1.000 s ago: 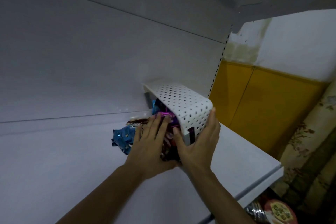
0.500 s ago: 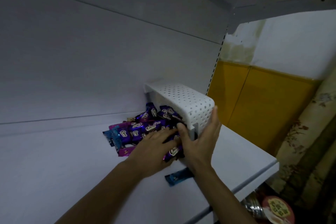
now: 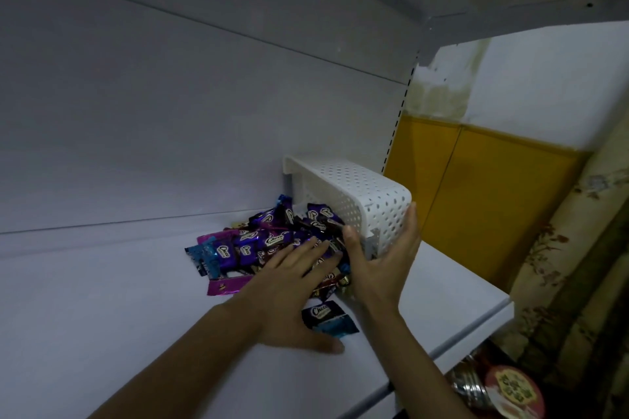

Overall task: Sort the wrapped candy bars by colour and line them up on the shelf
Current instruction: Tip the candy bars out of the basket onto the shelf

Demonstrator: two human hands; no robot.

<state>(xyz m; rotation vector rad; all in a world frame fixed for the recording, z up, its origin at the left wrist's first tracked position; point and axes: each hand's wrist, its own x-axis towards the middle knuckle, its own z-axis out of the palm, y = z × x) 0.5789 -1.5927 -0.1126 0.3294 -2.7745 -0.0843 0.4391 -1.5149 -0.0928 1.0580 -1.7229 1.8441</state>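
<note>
Lying heaped on the white shelf (image 3: 102,299), the candy bars (image 3: 258,241) mix purple, blue and magenta wrappers. The left hand (image 3: 289,286) rests flat on them, fingers straight and spread. The right hand (image 3: 384,265) clamps the tipped perforated basket (image 3: 357,187) between thumb and fingers.

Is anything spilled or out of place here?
Yes. The white basket is tipped on its side, held by the right hand, and the candy bars lie spilled in a mixed heap partly under the left hand. One blue bar lies apart, towards the shelf front.
</note>
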